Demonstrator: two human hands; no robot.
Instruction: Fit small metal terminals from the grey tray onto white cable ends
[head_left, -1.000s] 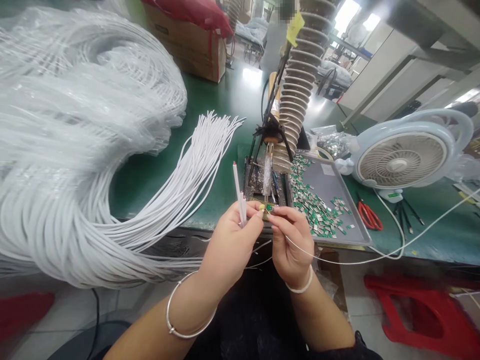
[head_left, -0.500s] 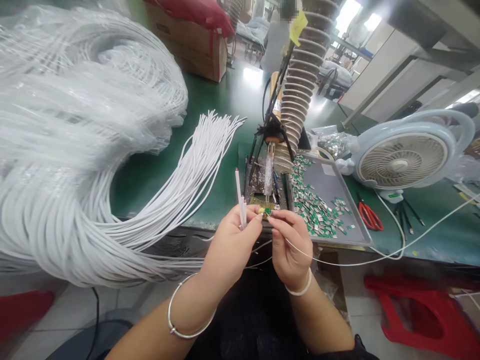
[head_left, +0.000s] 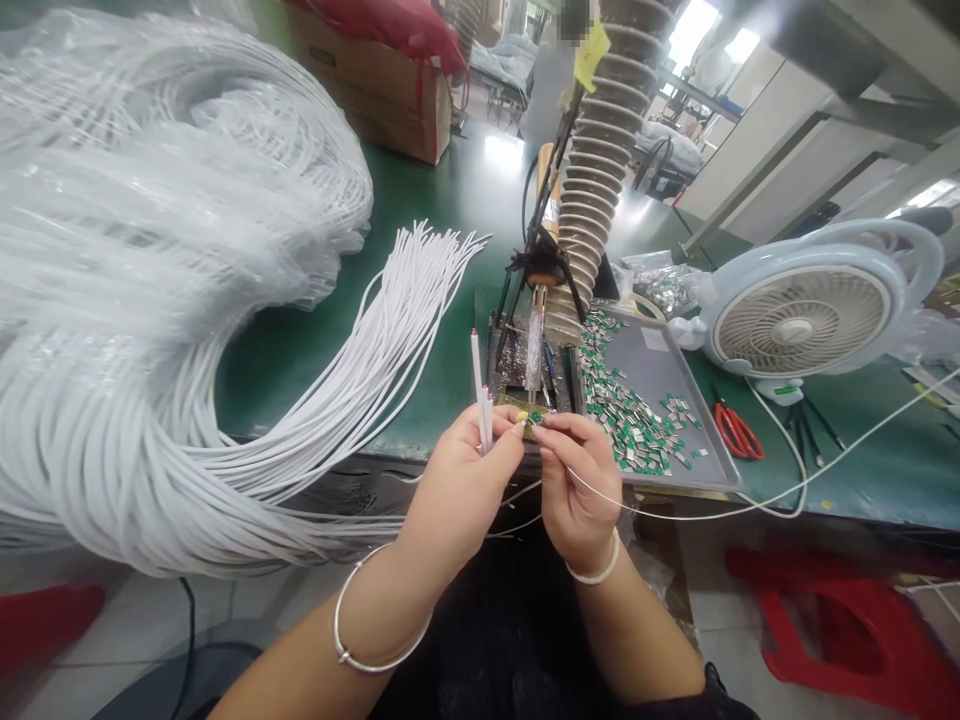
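My left hand point(head_left: 469, 480) is closed around several short-looking white cable ends point(head_left: 482, 405) that stick up between its fingers. Its thumb and index fingertip meet at a small green connector board point(head_left: 535, 417) with a yellow bit beside it. Close on the right, my right hand point(head_left: 581, 490) is closed in a pinch on a thin whitish wire point(head_left: 660, 518), which runs off to the right; its fingertips also reach the connector board. Directly above the fingertips, a soldering iron point(head_left: 535, 340) hangs tip-down in a black stand. Fingers partly cover the joint between board and cable.
A thick bundle of white cables point(head_left: 390, 340) fills the left. To the right lie a grey tray point(head_left: 637, 350) of green connector boards, red-handled pliers point(head_left: 736, 430) and a fan point(head_left: 806, 310). A ribbed duct point(head_left: 600, 180) descends behind the iron. A red stool point(head_left: 787, 600) stands below.
The view has shifted slightly. Both hands stay together under the iron, with the right fingertips moved very slightly; their holds look the same.
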